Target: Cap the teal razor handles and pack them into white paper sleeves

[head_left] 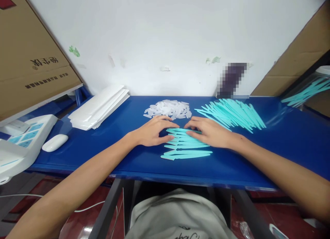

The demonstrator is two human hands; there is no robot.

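A row of turquoise eyebrow razors point(189, 152) lies side by side on the blue table, blades toward the left. My left hand point(154, 132) rests at their left ends, thumb and fingers apart around the far part of the row. Over the right ends of the far razors is my right hand point(210, 133), its thumb and curled fingers closing on razor handles; its palm hides part of them. Just beyond my hands is a heap of small whitish translucent blade covers point(168, 109). A looser pile of turquoise razors point(235, 113) lies behind my right hand.
White envelopes or bags point(99, 108) are stacked at the back left. Nearer are a white rounded case point(55, 143) and a white device point(38, 132) with blue keys. A clear jar point(316, 88) with more razors stands far right. The table's front edge point(180, 180) runs before me.
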